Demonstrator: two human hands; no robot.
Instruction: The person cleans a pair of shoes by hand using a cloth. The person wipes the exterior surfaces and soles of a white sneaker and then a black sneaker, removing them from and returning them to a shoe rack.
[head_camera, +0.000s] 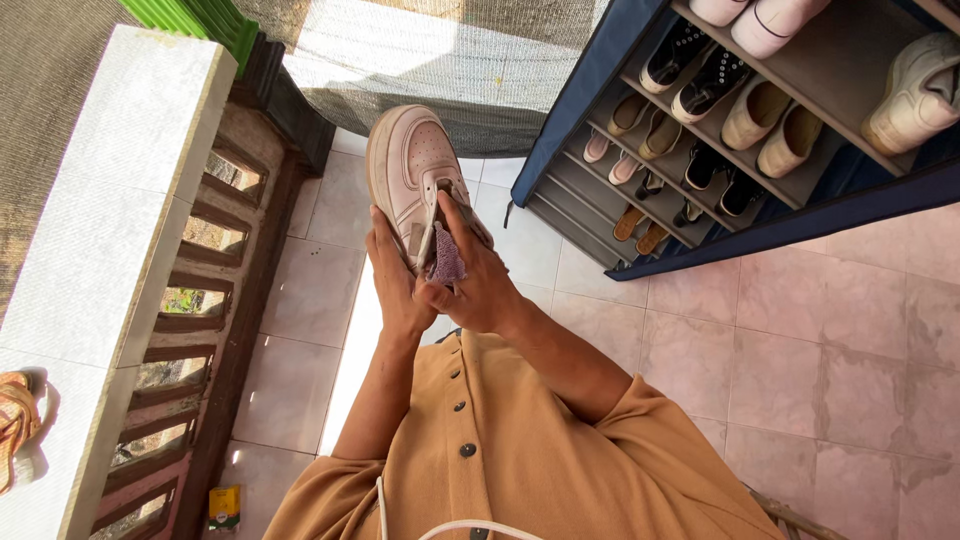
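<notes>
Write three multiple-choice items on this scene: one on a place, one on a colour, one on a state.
1. Where does the shoe rack stand?
A. to the person's right
B. on the ledge
C. behind the railing

2. What colour is the held sneaker?
A. black
B. pale pink
C. green

3. How is the sneaker held?
A. resting on the floor
B. lying on a shelf
C. lifted in the left hand

Answers: 1 A, the rack fills the upper right. 2 B, its upper is pale pink. 3 C, the left hand grips it in the air while the right hand presses a small purple cloth to it.
</notes>
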